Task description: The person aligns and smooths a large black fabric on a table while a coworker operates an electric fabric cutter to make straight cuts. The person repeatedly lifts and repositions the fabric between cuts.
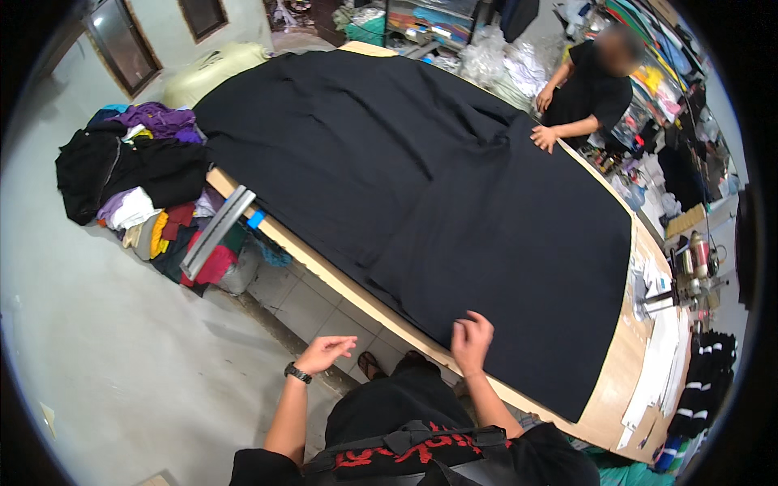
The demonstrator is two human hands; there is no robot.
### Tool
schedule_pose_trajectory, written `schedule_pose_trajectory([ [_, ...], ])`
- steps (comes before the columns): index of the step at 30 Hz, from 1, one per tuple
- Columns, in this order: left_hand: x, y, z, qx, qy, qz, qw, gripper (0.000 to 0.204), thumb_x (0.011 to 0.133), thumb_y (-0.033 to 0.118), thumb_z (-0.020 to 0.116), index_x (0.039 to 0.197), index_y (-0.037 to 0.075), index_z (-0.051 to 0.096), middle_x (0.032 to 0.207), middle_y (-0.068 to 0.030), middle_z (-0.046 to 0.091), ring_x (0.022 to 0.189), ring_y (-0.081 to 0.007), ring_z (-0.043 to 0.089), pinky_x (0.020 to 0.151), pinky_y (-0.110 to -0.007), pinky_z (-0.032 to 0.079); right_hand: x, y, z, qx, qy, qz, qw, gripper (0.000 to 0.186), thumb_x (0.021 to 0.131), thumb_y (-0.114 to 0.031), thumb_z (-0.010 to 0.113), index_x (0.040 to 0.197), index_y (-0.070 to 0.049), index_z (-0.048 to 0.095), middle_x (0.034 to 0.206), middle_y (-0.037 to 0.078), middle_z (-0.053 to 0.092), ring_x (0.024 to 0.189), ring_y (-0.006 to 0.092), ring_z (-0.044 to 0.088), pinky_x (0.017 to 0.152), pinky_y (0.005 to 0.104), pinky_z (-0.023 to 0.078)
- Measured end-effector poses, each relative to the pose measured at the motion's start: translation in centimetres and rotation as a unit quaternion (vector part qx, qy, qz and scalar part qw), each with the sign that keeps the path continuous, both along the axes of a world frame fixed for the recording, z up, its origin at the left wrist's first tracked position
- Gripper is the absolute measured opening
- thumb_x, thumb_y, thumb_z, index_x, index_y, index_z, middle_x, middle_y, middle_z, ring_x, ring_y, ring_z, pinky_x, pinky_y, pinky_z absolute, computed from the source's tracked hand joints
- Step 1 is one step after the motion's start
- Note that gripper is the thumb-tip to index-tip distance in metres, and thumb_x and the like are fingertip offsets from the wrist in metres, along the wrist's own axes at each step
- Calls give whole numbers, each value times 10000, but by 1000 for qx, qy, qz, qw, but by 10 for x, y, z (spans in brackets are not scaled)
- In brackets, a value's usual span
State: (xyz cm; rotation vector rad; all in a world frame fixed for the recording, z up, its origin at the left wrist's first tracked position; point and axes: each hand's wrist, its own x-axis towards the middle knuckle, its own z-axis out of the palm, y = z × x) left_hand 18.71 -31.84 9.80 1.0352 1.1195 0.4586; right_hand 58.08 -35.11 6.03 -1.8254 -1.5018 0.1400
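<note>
A wide black cloth [389,178] lies over a long wooden table [314,263], with soft folds toward the far right. My left hand [326,352] is off the near edge, above the floor, its fingers extended and holding nothing. My right hand [472,340] is at the cloth's near edge, fingers loosely bent and apart, with nothing visible in it; whether it touches the cloth is unclear. A long grey metal bar [217,233] lies across the table's near edge at the left.
A co-worker [592,93] stands across the table, one hand [545,138] on the cloth. Folded garments [142,162] are piled at the left. A cutting machine [693,271] and paper strips [652,373] are at the right end. Shelves of fabric [417,20] stand behind.
</note>
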Motion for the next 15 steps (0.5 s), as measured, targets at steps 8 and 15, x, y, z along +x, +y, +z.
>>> schedule_pose_trajectory([
  [8,-95,61,59,66,-2,130,989,439,1087,264,634,1468,49,597,1244,-81,749,966,-127,736,707,-223,495,-190,199,14,-70,-19,258,963,340,826,-138,795,1143,-96,681,1225,143,576,1171,357,557,984,457,482],
  [15,-179,138,72,103,331,5,938,411,1021,394,690,1301,99,751,1117,-132,799,983,-240,763,904,-346,578,-198,227,-14,-18,-34,193,980,96,893,-132,758,932,-94,679,942,87,611,897,312,613,779,432,522],
])
